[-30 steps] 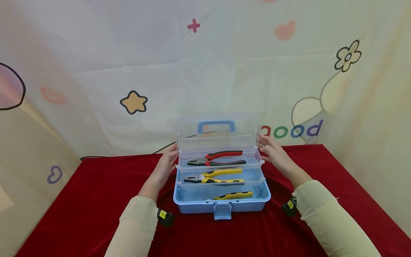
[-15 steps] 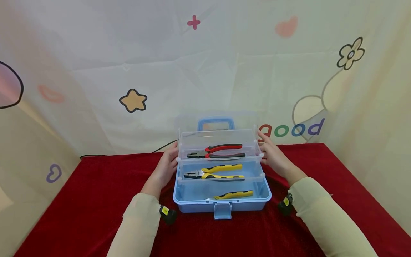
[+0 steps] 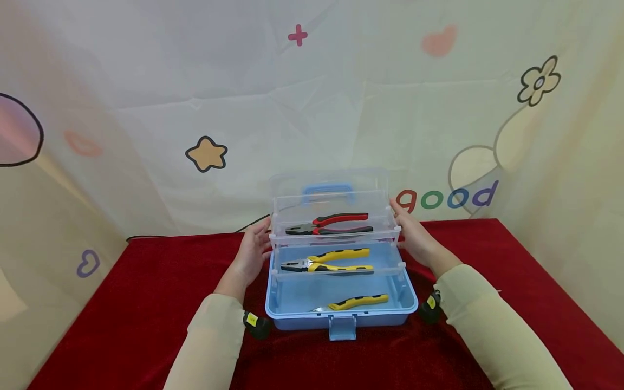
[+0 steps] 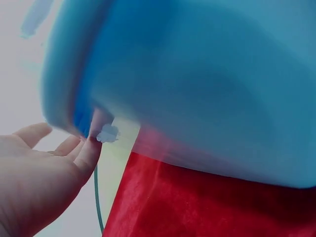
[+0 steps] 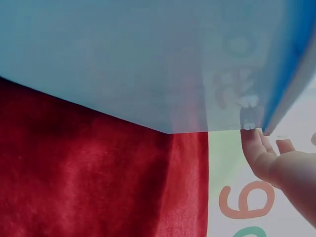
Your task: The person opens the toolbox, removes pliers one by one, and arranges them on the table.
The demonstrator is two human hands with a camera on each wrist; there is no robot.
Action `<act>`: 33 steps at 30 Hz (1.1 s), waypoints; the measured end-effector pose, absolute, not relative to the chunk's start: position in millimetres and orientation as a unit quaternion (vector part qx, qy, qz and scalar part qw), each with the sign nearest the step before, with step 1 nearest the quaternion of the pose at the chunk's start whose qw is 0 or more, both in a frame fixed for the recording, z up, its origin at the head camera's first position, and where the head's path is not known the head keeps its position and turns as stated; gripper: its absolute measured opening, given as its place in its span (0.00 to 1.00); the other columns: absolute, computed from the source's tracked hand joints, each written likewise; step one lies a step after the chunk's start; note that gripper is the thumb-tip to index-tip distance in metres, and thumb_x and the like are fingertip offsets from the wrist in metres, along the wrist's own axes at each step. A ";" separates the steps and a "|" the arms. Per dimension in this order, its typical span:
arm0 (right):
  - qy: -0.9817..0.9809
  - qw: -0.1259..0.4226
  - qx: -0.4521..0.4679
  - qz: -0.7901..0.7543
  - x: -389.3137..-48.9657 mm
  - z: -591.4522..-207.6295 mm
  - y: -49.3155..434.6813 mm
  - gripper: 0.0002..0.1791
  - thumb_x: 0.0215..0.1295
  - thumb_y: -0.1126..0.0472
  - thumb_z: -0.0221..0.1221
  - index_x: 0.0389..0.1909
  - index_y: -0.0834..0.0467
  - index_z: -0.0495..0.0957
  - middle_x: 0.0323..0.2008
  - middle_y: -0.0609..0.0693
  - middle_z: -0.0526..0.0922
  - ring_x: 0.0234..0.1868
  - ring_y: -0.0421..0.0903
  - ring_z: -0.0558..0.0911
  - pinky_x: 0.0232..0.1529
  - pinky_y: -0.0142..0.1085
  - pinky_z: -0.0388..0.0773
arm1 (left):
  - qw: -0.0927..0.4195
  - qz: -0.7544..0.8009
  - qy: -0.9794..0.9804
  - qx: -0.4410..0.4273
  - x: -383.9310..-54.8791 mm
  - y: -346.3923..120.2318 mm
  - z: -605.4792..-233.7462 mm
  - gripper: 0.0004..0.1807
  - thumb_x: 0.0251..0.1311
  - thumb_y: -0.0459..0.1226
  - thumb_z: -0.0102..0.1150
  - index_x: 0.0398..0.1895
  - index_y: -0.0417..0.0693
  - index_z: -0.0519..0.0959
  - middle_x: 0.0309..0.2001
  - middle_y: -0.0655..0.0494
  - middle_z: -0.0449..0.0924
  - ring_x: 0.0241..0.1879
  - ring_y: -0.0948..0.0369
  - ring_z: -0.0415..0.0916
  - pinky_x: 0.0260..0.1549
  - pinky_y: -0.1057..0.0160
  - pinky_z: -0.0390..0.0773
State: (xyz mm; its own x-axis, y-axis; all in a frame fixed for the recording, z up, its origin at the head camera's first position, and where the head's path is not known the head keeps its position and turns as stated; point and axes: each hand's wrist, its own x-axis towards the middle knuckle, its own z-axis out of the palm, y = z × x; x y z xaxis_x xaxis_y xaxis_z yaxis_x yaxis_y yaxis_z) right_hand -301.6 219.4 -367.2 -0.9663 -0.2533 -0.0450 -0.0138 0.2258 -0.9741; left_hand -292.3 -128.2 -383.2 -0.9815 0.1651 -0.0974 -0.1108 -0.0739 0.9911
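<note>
Worktop (image 3: 146,303): it is covered with red cloth; a dark cable (image 3: 146,237) lies along its far left corner.
Left hand (image 3: 251,250): the fingers are loose and rather straight, touching the left side of the clear trays, not clenched.
Toolbox (image 3: 302,323): it stands near the far edge of the worktop, about midway between left and right edges, its latch (image 3: 343,328) hanging at the front.
Yellow-black pliers (image 3: 314,265): they lie in the lower clear tray, jaws towards its left end.
Red-black pliers (image 3: 341,219): in the upper clear tray, jaws also left.
Third pliers (image 3: 361,302): on the toolbox bottom, near its front edge; the jaws show poorly.
Clear lid (image 3: 375,179): raised behind the trays.
Right hand (image 3: 414,235): its extended fingers touch the trays' right side, not clenched.
</note>
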 end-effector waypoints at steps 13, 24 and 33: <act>0.801 0.112 -0.057 -0.585 -304.3 -368.3 220.4 0.41 0.65 0.29 0.35 0.73 0.46 0.49 0.67 0.59 0.59 0.63 0.59 0.62 0.59 0.54 0.69 | 0.108 0.719 0.686 0.019 -287.7 -131.9 -391.5 0.34 0.67 0.53 0.24 0.72 0.47 0.56 0.71 0.47 0.57 0.67 0.48 0.57 0.68 0.46 0.56; 0.816 0.102 -0.051 -0.567 -301.8 -370.8 221.0 0.33 0.71 0.42 0.37 0.74 0.46 0.46 0.64 0.60 0.61 0.56 0.55 0.69 0.55 0.47 0.74 | 0.111 0.710 0.696 0.015 -286.6 -134.8 -393.7 0.34 0.67 0.55 0.26 0.72 0.51 0.58 0.70 0.49 0.59 0.64 0.50 0.60 0.67 0.47 0.58; 0.824 0.104 -0.036 -0.556 -300.4 -374.5 222.3 0.32 0.70 0.40 0.36 0.67 0.54 0.58 0.62 0.59 0.64 0.57 0.56 0.70 0.54 0.46 0.76 | 0.118 0.707 0.697 0.006 -285.5 -133.3 -394.5 0.34 0.68 0.55 0.26 0.73 0.51 0.55 0.70 0.50 0.59 0.64 0.50 0.61 0.68 0.47 0.58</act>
State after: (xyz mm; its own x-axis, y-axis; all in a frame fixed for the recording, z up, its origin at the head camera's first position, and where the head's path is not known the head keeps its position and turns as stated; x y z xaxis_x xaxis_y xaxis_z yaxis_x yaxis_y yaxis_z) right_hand -300.4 222.3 -374.5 -0.9758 -0.1746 -0.1315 0.0565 0.3796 -0.9234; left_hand -285.5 -133.3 -394.5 -0.9719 0.1763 -0.1559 -0.1586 -0.0011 0.9873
